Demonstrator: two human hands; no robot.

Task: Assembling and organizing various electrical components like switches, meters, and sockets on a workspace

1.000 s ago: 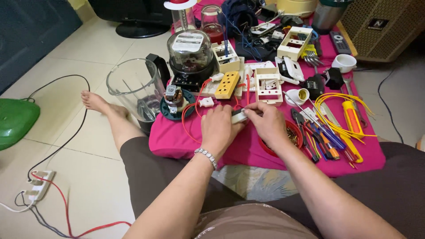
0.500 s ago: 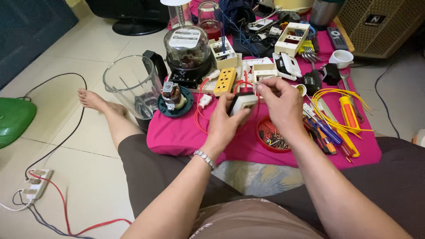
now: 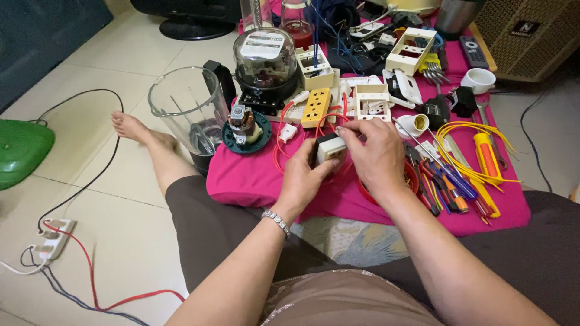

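**Both hands on the small socket box above the pink cloth**

My left hand [image 3: 302, 178] has its grip closed around a small white socket box [image 3: 329, 149] with a dark back, cupping it from below and from the 9 o'clock side, thumb up along its edge. My right hand [image 3: 377, 157] comes in from 3 o'clock, fingertips pinched at the box's top edge, where a red wire [image 3: 279, 142] loops away toward 9 o'clock. The pinch is closed, but whether it holds the wire end or only presses on the box I cannot tell. The box sits raised just above the pink cloth [image 3: 254, 178] spread on the floor, about the middle of the cloth's near half.

At 12 o'clock from the box lie a yellow socket strip [image 3: 316, 107] and a white open frame [image 3: 372, 101], both flat on the cloth. Further out at 11 o'clock stands a domed electric meter [image 3: 265, 63] with a clear cover, and just below it a round green motor base [image 3: 246, 128]. A clear blender jug [image 3: 187, 105] stands at 10 o'clock, at the cloth's edge, near my bare foot [image 3: 136, 130].

At 3 o'clock, beside my right wrist, a row of screwdrivers and pliers [image 3: 447, 187] lies fanned out, with a bundle of yellow wires [image 3: 477, 136] past them. A red dish [image 3: 411, 178] is mostly hidden under my right hand. At 8 o'clock, well apart on the tiled floor, a white power strip [image 3: 54, 238] trails red and dark cables.
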